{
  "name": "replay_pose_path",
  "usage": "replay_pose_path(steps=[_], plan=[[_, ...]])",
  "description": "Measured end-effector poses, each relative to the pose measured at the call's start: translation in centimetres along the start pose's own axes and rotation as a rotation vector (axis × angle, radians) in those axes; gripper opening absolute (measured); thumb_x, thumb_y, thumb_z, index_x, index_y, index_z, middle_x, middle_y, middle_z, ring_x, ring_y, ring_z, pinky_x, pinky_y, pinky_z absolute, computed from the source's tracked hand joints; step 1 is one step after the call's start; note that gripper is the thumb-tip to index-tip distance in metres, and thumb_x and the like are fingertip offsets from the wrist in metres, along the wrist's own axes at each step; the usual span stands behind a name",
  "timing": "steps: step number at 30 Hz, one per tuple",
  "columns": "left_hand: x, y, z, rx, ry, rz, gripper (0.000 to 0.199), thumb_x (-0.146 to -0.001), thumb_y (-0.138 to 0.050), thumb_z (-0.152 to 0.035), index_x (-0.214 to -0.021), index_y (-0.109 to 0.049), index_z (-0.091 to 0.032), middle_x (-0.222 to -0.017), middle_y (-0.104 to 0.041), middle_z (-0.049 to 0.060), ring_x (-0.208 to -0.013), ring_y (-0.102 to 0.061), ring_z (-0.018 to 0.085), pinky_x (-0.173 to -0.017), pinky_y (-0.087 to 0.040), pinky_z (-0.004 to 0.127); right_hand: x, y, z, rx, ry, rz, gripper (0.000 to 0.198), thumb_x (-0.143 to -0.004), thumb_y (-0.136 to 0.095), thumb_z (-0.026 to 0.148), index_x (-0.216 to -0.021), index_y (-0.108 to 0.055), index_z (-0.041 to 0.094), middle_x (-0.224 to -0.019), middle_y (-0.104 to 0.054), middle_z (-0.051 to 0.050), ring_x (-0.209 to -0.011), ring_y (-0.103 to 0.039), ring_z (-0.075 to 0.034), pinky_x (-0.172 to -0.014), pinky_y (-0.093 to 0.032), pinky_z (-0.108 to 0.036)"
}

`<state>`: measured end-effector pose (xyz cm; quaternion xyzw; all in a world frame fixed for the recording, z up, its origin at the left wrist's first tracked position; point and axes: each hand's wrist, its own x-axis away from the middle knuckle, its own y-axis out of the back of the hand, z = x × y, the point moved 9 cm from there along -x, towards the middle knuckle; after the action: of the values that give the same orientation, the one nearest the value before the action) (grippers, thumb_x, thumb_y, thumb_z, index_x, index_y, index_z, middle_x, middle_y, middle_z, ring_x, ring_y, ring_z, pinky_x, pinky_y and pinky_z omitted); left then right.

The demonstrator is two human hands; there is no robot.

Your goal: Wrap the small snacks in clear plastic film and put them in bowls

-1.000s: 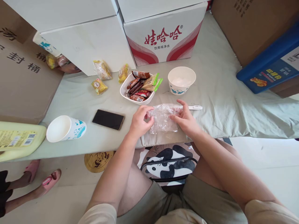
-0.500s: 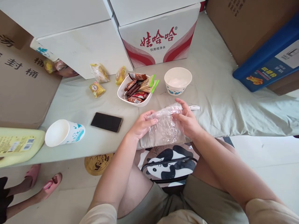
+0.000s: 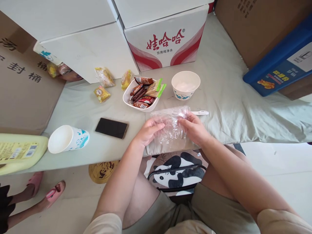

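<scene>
Two bare hands on one crumpled clear plastic film [image 3: 172, 128], which lies directly between them over the near edge of the surface [image 3: 226, 110]; no clear long axis, neither hand nearer. Left hand [image 3: 149, 131] pinches its left side, thumb against curled fingers, narrow gap. Right hand [image 3: 194, 128] grips the right side, thumb on top, other fingers partly hidden. White slim tool [image 3: 201, 113] just beyond right hand, paper bowl [image 3: 184, 93] farther back. Can't tell if film touches the surface.
</scene>
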<state>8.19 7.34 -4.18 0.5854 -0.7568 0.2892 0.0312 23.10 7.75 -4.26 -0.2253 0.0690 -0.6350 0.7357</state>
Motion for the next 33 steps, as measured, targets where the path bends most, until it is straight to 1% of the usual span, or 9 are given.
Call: replay_pose_path(steps=[4,7,11,14,17,20,27,30,33], plan=[[-0.2,1.1,-0.4,-0.074,-0.088,-0.121,0.035,-0.065,-0.086,-0.036,-0.087,-0.068,-0.017,-0.078,-0.070,-0.001,-0.072,-0.066,0.013,-0.067,-0.051,0.023,0.3,-1.2,-0.4,0.033,-0.073,0.094,0.039,-0.067,-0.081,0.041,-0.099,-0.065,0.025,-0.086,-0.070,0.000,-0.077,-0.064,-0.017,-0.072,-0.052,-0.032],[-0.1,1.8,-0.7,-0.137,-0.116,-0.181,0.040,-0.067,-0.084,-0.039,-0.097,-0.066,-0.019,-0.075,-0.067,-0.003,-0.065,-0.065,0.011,-0.059,-0.051,0.021,0.6,-1.2,-1.3,0.128,-0.161,0.113,0.030,-0.070,-0.079,0.040,-0.088,-0.065,0.020,-0.073,-0.066,0.001,-0.064,-0.059,-0.014,-0.061,-0.048,-0.028],[0.0,1.6,-0.5,-0.232,-0.068,-0.100,0.048,-0.070,-0.081,-0.041,-0.108,-0.063,-0.019,-0.064,-0.064,-0.005,-0.050,-0.059,0.010,-0.047,-0.046,0.021,0.6,-0.4,-1.5,0.090,-0.170,0.040,0.026,-0.071,-0.076,0.039,-0.081,-0.061,0.021,-0.065,-0.061,0.003,-0.055,-0.052,-0.011,-0.051,-0.042,-0.025],[0.3,1.5,-1.0,-0.224,-0.087,-0.088,0.043,-0.068,-0.081,-0.041,-0.099,-0.062,-0.018,-0.054,-0.057,-0.007,-0.042,-0.051,0.009,-0.040,-0.039,0.019,0.6,-0.5,-1.0,0.058,-0.128,0.033,0.026,-0.072,-0.075,0.038,-0.090,-0.063,0.024,-0.065,-0.059,0.005,-0.052,-0.049,-0.010,-0.048,-0.040,-0.024],[0.6,1.4,-1.7,-0.135,-0.113,-0.121,0.038,-0.064,-0.083,-0.035,-0.091,-0.062,-0.019,-0.055,-0.055,-0.007,-0.043,-0.048,0.007,-0.041,-0.038,0.018,0.6,-0.4,-0.6,0.011,-0.096,0.003,0.032,-0.070,-0.075,0.039,-0.097,-0.063,0.028,-0.061,-0.056,0.007,-0.050,-0.046,-0.010,-0.046,-0.039,-0.024],[0.8,1.2,-2.4,-0.020,-0.135,-0.108,0.032,-0.059,-0.082,-0.030,-0.082,-0.061,-0.019,-0.060,-0.056,-0.007,-0.046,-0.048,0.006,-0.042,-0.039,0.018,0.5,0.0,0.0,-0.035,-0.078,-0.040,0.028,-0.065,-0.075,0.042,-0.083,-0.061,0.026,-0.059,-0.054,0.005,-0.051,-0.047,-0.012,-0.046,-0.040,-0.025],[0.8,1.3,-2.9,0.031,-0.144,-0.070,0.026,-0.066,-0.069,-0.042,-0.067,-0.064,-0.017,-0.065,-0.059,0.001,-0.058,-0.055,0.012,-0.053,-0.046,0.024,0.4,-0.5,0.1,-0.095,-0.091,0.073,0.040,-0.069,-0.067,0.063,-0.068,-0.056,0.024,-0.059,-0.050,0.001,-0.052,-0.049,-0.014,-0.049,-0.045,-0.031],[0.7,1.1,-2.8,-0.080,-0.143,-0.069,0.023,-0.063,-0.074,-0.035,-0.069,-0.061,-0.017,-0.060,-0.053,-0.003,-0.051,-0.047,0.008,-0.049,-0.038,0.021,0.3,-0.2,0.0,-0.027,-0.041,0.044,0.040,-0.072,-0.073,0.056,-0.067,-0.051,0.023,-0.059,-0.046,0.004,-0.051,-0.046,-0.011,-0.050,-0.043,-0.027],[0.6,1.2,-2.7,-0.151,-0.152,-0.104,0.026,-0.062,-0.075,-0.026,-0.080,-0.058,-0.020,-0.064,-0.052,-0.006,-0.051,-0.047,0.007,-0.050,-0.038,0.020,0.2,-0.2,-0.1,-0.003,-0.017,0.038,0.034,-0.070,-0.079,0.042,-0.080,-0.051,0.025,-0.065,-0.049,0.006,-0.053,-0.046,-0.010,-0.050,-0.042,-0.024]])
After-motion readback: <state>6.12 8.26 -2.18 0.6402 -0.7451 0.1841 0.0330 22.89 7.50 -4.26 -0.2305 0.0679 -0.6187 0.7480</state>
